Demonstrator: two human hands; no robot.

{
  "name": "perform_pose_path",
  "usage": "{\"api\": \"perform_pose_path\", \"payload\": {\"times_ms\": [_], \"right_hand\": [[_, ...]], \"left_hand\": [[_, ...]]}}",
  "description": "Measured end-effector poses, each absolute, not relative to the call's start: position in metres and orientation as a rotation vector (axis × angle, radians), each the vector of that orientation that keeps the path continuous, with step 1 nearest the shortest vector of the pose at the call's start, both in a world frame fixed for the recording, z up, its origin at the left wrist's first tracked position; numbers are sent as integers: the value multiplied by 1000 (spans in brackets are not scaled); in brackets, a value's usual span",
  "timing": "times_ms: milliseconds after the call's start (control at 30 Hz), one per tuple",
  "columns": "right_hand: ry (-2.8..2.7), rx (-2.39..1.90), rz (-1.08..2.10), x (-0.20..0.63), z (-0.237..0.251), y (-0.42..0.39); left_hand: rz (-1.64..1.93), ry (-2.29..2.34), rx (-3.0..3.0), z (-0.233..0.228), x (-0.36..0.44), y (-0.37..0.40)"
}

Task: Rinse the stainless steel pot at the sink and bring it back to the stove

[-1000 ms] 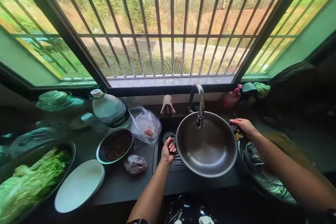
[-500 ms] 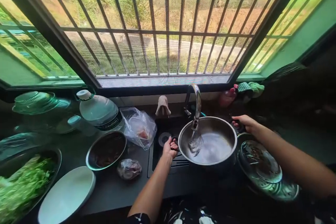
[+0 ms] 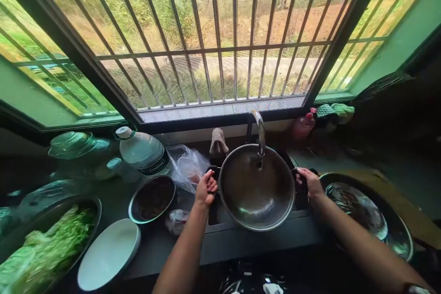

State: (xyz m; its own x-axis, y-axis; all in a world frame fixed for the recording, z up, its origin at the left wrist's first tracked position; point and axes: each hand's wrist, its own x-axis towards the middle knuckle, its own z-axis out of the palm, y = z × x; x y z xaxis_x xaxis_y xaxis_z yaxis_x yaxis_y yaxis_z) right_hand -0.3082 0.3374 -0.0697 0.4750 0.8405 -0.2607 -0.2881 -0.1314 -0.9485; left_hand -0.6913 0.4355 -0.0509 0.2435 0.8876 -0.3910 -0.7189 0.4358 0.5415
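Observation:
A wide round steel pot point(image 3: 257, 188) with two dark side handles is held over the sink. My left hand point(image 3: 206, 188) is closed around its left handle, and my right hand point(image 3: 310, 181) grips the right one. The curved chrome faucet point(image 3: 261, 133) ends just over the pot's far rim. Only a short bit of water shows below its spout. How much water the pot holds I cannot tell, though light glints along the near inner wall.
Left of the sink are a plastic bag point(image 3: 188, 165), a large water bottle point(image 3: 143, 149), a dark-filled bowl point(image 3: 151, 200), a white oval dish point(image 3: 109, 252) and leafy greens point(image 3: 58, 243) in a basin. At right sit a basin point(image 3: 408, 239) with a glass lid and a red bottle point(image 3: 305, 124).
Both my hands have brought the pot left and nearer to me, and its inside now looks darker. The splashing stream seen before has shrunk to a short bit at the spout.

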Motion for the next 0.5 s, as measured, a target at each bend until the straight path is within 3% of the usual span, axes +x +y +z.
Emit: {"api": "perform_pose_path", "payload": {"times_ms": [167, 300, 500], "right_hand": [[-639, -1557, 958, -293, 20, 362], [-513, -1679, 1082, -289, 78, 369], [-525, -1933, 1012, -262, 89, 367]], "left_hand": [[1113, 650, -5, -109, -663, 428], [914, 632, -297, -130, -618, 415], [696, 656, -424, -123, -601, 409]]}}
